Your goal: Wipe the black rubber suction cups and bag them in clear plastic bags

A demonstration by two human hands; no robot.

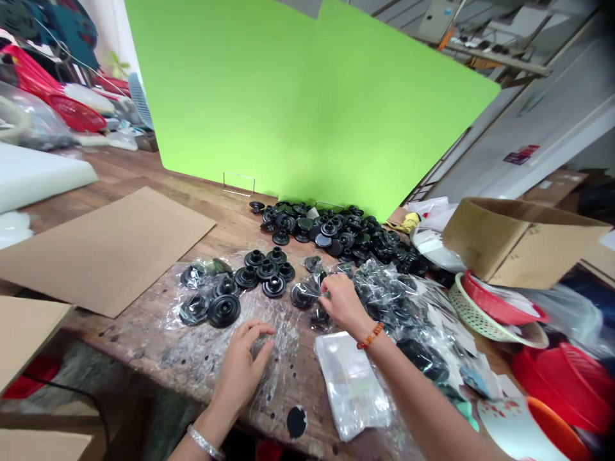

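Note:
My left hand rests low over the table, its fingers and thumb apart with nothing between them. Further right, my right hand pinches the edge of a clear bag around a black round part. Left of that bag, several bare black parts stand grouped on the table. Bagged black parts lie beside them at the left, with a bare black disc at their front. A stack of flat clear bags lies below my right wrist. Behind is a large heap of black parts.
Green boards stand behind the worn wooden table. A cardboard sheet lies at the left. More bagged parts spread to the right, near a cardboard box, baskets and an orange-rimmed bucket.

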